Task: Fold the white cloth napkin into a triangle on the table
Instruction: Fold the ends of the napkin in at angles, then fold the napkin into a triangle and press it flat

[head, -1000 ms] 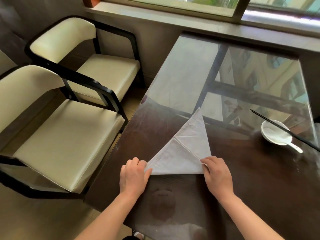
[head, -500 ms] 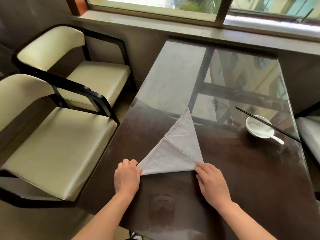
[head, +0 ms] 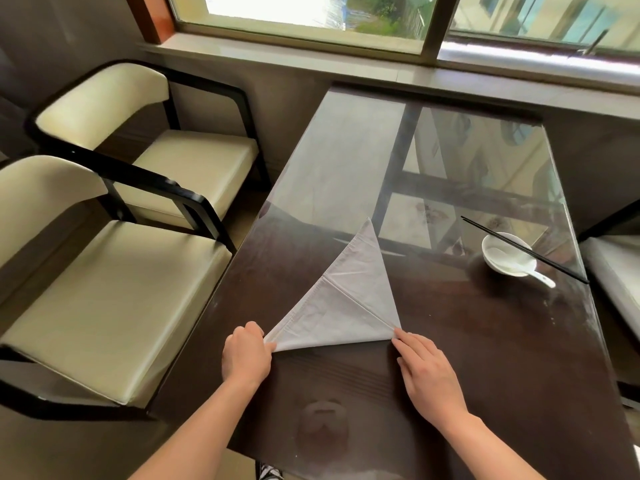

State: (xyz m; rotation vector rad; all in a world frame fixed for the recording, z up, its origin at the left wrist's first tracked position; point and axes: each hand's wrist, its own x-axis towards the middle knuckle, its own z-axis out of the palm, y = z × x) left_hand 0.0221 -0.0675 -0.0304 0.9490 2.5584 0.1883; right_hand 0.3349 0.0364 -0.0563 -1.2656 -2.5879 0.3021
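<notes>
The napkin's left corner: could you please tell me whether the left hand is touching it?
Touching. In the head view the left hand pinches the napkin at that corner.

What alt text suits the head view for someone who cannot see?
A white napkin lies folded into a triangle on a table; the left hand pinches its near left corner, the flat right hand touches its near right corner. A bowl sits farther right.

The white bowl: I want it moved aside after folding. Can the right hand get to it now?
Probably yes. The right hand lies open by the napkin corner, holding nothing, and only bare table separates it from the bowl. Black chopsticks rest across the bowl's rim.
</notes>
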